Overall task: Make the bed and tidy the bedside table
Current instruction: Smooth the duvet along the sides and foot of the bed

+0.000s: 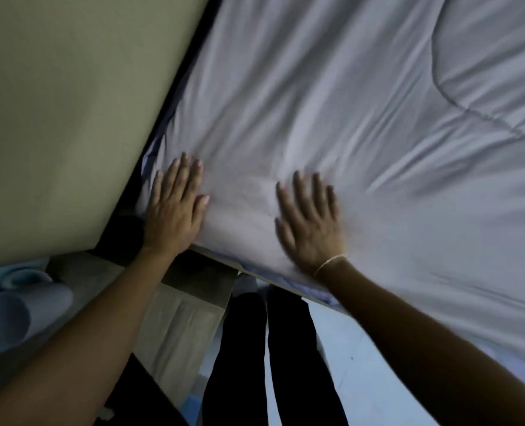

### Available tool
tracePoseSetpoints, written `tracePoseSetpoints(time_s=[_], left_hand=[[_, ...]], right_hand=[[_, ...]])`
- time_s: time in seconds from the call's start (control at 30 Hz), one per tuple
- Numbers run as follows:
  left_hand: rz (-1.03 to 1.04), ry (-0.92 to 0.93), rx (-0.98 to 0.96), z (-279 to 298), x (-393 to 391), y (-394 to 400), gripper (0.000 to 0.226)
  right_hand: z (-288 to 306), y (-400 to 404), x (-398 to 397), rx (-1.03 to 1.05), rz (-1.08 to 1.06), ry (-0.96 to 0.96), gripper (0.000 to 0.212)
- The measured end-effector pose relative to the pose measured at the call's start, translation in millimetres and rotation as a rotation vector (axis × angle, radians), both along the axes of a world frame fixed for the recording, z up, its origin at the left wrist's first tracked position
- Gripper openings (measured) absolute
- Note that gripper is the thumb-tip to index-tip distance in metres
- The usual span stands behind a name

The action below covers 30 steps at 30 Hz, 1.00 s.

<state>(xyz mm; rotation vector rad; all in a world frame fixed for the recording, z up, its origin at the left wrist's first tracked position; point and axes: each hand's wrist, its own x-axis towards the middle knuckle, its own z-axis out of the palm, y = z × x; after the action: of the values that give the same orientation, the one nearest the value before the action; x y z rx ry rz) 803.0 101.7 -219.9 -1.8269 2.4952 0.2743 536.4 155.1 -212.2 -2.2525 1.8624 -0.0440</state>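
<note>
Left hand (175, 207) and right hand (310, 226) flat, fingers straight, pressing the grey quilt (362, 118) near the bed's near-left corner

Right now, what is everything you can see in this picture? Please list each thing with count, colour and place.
quilt: one, pale grey, wrinkled, covers the bed, centre and right
wall: one, beige, upper left
cloth: one, light blue, lower left
floor: pale, bottom centre
legs: two, in black, bottom centre
wristband: one, thin, pale, right wrist
left hand: flat on the quilt's corner
right hand: flat on the quilt, blurred
</note>
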Motion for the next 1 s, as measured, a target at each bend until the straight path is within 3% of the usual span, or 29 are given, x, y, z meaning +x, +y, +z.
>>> tracePoseSetpoints(time_s=[0.2, 0.3, 0.4, 0.5, 0.6, 0.67, 0.77, 1.0], left_hand=[[0.195, 0.147, -0.009, 18, -15, 25, 0.054], [0.150, 0.243, -0.072, 38, -41, 3, 0.057], [0.051, 0.259, -0.081, 48, -68, -37, 0.063], [0.024, 0.185, -0.073, 43, -83, -74, 0.068], [0.160, 0.071, -0.047, 19, -65, -78, 0.058], [0.227, 0.049, -0.046, 6, -44, -58, 0.055], [0.245, 0.034, -0.053, -2, -22, -13, 0.055], [0.336, 0.078, 0.022, -1, 4, 48, 0.058]], right_hand=[[-4, 74, 44, 0.089, 0.399, -0.004, 0.063], [9, 69, 30, 0.040, 0.493, -0.147, 0.050], [27, 30, 0, -0.069, 0.380, -0.267, 0.045], [30, -32, -34, -0.182, 0.108, -0.183, 0.046], [20, -83, -44, -0.104, -0.157, -0.096, 0.053], [9, -91, -27, -0.027, -0.225, -0.047, 0.055], [1, -70, 15, 0.021, -0.160, -0.001, 0.059], [-3, 16, 71, 0.016, 0.261, -0.041, 0.056]])
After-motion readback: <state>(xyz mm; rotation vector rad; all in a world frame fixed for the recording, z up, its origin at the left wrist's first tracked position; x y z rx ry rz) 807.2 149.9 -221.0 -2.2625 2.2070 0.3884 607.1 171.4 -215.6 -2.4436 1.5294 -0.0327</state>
